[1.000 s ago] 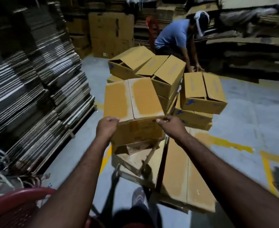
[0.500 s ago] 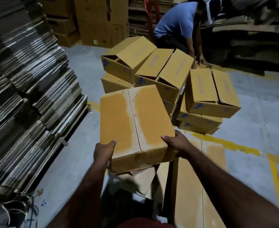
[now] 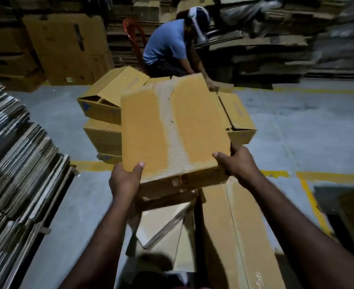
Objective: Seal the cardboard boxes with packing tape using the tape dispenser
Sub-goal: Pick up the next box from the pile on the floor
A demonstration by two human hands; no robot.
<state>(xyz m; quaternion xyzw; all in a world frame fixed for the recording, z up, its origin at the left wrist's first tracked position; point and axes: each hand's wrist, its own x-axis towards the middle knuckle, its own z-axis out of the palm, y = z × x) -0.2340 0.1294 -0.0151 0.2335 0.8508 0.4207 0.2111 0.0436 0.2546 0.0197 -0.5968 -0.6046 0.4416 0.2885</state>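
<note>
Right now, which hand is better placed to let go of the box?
Probably right: the right hand grips only the near corner of the box, while the left hand sits under its near edge, thumb on top, carrying it.

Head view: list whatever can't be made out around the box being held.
1. Head view, held box: underside and far end hidden by its own top; whether the pale centre strip is tape is unclear.
2. Left hand and right hand: fingers hidden beneath the box; only the thumbs show on top.
3. Stacked boxes behind: partly covered by the held box.
4. Tape dispenser: nowhere in view.
</note>
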